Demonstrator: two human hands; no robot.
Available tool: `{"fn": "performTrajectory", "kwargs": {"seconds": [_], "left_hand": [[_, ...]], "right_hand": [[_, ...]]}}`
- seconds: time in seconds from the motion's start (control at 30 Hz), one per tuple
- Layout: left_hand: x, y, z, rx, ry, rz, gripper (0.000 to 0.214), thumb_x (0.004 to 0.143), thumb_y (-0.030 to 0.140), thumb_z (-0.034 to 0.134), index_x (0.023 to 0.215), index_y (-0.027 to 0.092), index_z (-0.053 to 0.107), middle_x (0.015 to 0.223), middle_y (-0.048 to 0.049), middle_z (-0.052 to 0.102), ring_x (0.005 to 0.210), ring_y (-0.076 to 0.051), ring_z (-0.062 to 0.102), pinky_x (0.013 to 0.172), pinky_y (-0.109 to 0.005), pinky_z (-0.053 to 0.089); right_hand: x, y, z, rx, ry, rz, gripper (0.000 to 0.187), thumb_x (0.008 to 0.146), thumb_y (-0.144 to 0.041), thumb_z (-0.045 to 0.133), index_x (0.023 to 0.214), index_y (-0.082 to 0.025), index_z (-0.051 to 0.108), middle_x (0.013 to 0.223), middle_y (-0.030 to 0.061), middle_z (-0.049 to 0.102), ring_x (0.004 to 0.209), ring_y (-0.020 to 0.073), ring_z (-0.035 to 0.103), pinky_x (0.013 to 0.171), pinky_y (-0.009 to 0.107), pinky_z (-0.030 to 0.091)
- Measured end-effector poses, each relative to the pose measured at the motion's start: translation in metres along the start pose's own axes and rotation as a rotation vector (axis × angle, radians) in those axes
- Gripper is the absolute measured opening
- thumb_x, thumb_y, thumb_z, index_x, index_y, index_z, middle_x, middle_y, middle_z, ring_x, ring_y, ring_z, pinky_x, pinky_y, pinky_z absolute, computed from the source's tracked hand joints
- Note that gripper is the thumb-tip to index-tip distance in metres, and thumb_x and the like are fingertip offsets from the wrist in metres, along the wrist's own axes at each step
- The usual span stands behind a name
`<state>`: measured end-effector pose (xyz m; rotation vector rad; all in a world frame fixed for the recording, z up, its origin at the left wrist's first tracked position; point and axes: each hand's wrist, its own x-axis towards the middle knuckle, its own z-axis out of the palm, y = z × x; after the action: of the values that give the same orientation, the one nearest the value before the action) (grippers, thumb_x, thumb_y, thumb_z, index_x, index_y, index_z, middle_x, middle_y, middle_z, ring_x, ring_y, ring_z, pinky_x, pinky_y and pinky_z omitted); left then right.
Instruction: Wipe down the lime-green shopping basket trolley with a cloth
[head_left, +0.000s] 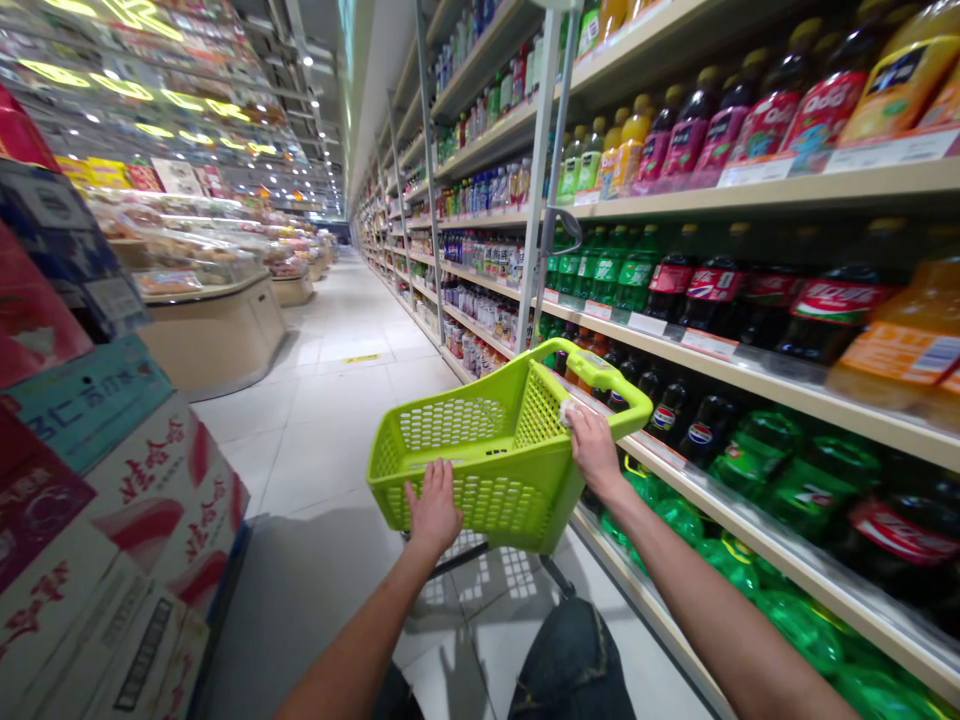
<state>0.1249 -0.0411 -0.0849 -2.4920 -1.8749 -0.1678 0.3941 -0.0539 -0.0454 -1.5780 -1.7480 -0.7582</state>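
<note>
A lime-green plastic shopping basket (480,455) on a wheeled frame stands tilted in the aisle right in front of me; it looks empty. My left hand (433,508) grips the near rim of the basket, fingers curled over the edge. My right hand (592,447) is closed on a small white cloth or tissue (568,413) and presses it against the basket's rim just below the green handle (600,372).
Long shelves (750,355) of soft-drink bottles run along the right, close to the basket. Stacked cartons (112,520) stand at the left. A curved display counter (217,330) lies further left. White tiled floor (337,380) stretches ahead. My knee in jeans (574,660) shows below.
</note>
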Motion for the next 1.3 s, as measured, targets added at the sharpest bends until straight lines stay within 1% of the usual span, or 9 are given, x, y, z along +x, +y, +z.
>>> {"fn": "performTrajectory", "kwargs": {"seconds": [0.2,0.33,0.4,0.47,0.7,0.93,1.13,1.2,1.3], "left_hand": [[-0.002,-0.007,0.006,0.009,0.045,0.062,0.072,0.068,0.018,0.043,0.136,0.015,0.020,0.143,-0.0086,0.018,0.131,-0.026,0.013,0.101,-0.057,0.014],[-0.002,-0.026,0.008,0.046,0.081,0.021,0.069,0.068,0.014,0.041,0.134,0.013,0.024,0.141,-0.0106,0.024,0.130,-0.025,0.017,0.101,-0.057,0.014],[-0.001,-0.027,0.007,0.052,0.086,0.023,0.068,0.067,0.013,0.040,0.134,0.011,0.025,0.141,-0.0108,0.026,0.130,-0.025,0.020,0.101,-0.057,0.014],[0.001,-0.022,0.006,0.043,0.076,-0.008,0.068,0.067,0.013,0.040,0.133,0.011,0.026,0.140,-0.0111,0.027,0.129,-0.024,0.021,0.101,-0.056,0.015],[-0.001,-0.016,0.002,0.036,0.064,0.030,0.067,0.068,0.015,0.040,0.133,0.013,0.026,0.140,-0.0098,0.028,0.128,-0.024,0.024,0.101,-0.055,0.017],[-0.006,-0.011,0.002,0.030,0.051,-0.018,0.070,0.067,0.018,0.041,0.134,0.009,0.023,0.142,-0.0104,0.022,0.130,-0.025,0.020,0.100,-0.053,0.019],[-0.008,-0.010,0.000,0.035,0.085,0.047,0.064,0.070,0.018,0.040,0.132,0.011,0.029,0.139,-0.0114,0.031,0.128,-0.025,0.025,0.101,-0.050,0.020],[-0.009,-0.017,0.002,0.021,0.103,0.057,0.062,0.070,0.017,0.040,0.132,0.012,0.030,0.138,-0.0109,0.033,0.127,-0.024,0.027,0.102,-0.050,0.018],[-0.008,-0.022,0.008,0.006,0.106,0.002,0.066,0.068,0.017,0.041,0.133,0.011,0.027,0.139,-0.0114,0.029,0.128,-0.025,0.024,0.103,-0.052,0.016]], "right_hand": [[-0.017,-0.057,0.039,0.121,-0.117,-0.258,0.043,0.077,-0.001,0.033,0.113,-0.016,0.052,0.113,0.0085,0.055,0.110,0.0194,0.043,0.097,0.041,0.032],[-0.012,-0.020,0.026,0.082,-0.085,-0.104,0.045,0.072,-0.001,0.035,0.112,-0.014,0.052,0.114,0.0119,0.054,0.110,0.0227,0.043,0.094,0.045,0.033],[-0.006,0.007,0.014,0.049,-0.014,0.013,0.047,0.071,-0.002,0.036,0.114,-0.012,0.050,0.116,0.0135,0.052,0.110,0.0235,0.042,0.094,0.045,0.033],[-0.002,0.015,0.011,0.030,0.033,0.061,0.046,0.072,-0.002,0.036,0.115,-0.010,0.050,0.116,0.0150,0.051,0.110,0.0238,0.042,0.095,0.044,0.033],[-0.012,-0.057,0.052,0.202,-0.122,-0.270,0.036,0.082,-0.006,0.034,0.109,-0.016,0.055,0.109,0.0089,0.057,0.107,0.0188,0.045,0.098,0.040,0.032],[-0.007,-0.012,0.041,0.162,-0.002,-0.082,0.039,0.077,-0.002,0.035,0.110,-0.013,0.054,0.111,0.0137,0.053,0.111,0.0222,0.042,0.097,0.045,0.032],[-0.017,-0.070,0.064,0.349,-0.102,-0.245,0.039,0.079,-0.003,0.034,0.111,-0.016,0.054,0.110,0.0097,0.055,0.111,0.0178,0.042,0.099,0.043,0.031],[-0.017,-0.073,0.064,0.387,-0.120,-0.259,0.040,0.080,-0.003,0.034,0.112,-0.017,0.053,0.112,0.0088,0.055,0.112,0.0169,0.042,0.099,0.041,0.032],[-0.014,-0.058,0.059,0.358,-0.065,-0.127,0.040,0.080,-0.004,0.033,0.113,-0.014,0.053,0.114,0.0121,0.053,0.114,0.0187,0.042,0.098,0.043,0.034]]}}
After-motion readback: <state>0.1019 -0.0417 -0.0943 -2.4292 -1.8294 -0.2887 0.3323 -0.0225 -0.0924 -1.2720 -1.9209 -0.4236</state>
